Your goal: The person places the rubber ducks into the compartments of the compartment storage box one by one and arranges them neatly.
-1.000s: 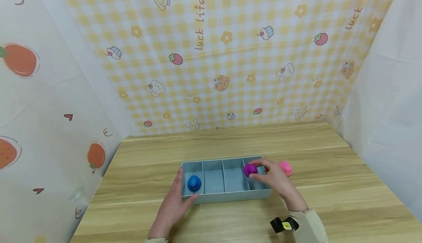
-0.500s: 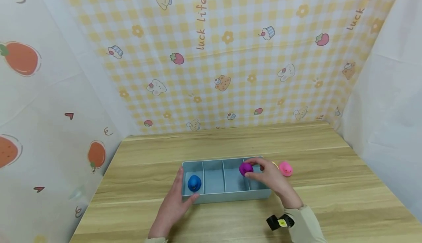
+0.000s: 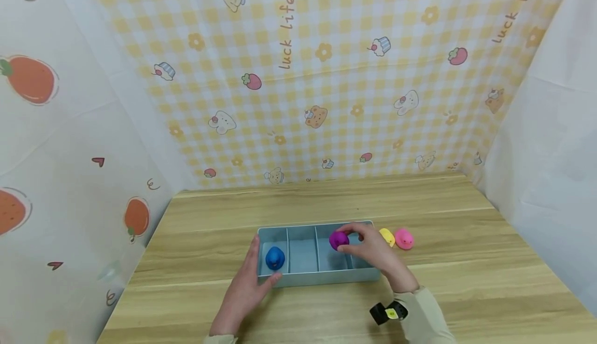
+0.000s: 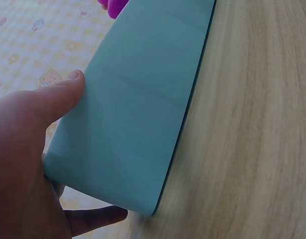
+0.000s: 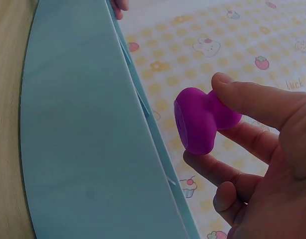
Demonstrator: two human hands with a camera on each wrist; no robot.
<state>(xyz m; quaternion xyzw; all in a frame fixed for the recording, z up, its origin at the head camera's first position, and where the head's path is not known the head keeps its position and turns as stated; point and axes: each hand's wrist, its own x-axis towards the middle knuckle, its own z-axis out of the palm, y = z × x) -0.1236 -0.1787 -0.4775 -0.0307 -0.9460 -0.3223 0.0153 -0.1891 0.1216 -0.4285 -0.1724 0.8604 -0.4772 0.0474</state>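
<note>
You're risking a bump against the nearby divider (image 3: 317,257) if you're lowering the purple toy (image 3: 338,241) off-centre, and its rounded body could be slipping free if you're pinching too lightly. Your right hand (image 3: 371,246) is holding it — narrowed between thumb and fingers — over the tray's (image 3: 322,279) third compartment (image 3: 332,262) from the left. Your left hand (image 3: 244,292) is bracing the tray's left end, thumb and fingers resting wide apart.

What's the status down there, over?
Left hand gripping left end of tray. Right hand pinching purple toy above tray. Nothing visibly in the way.
</note>
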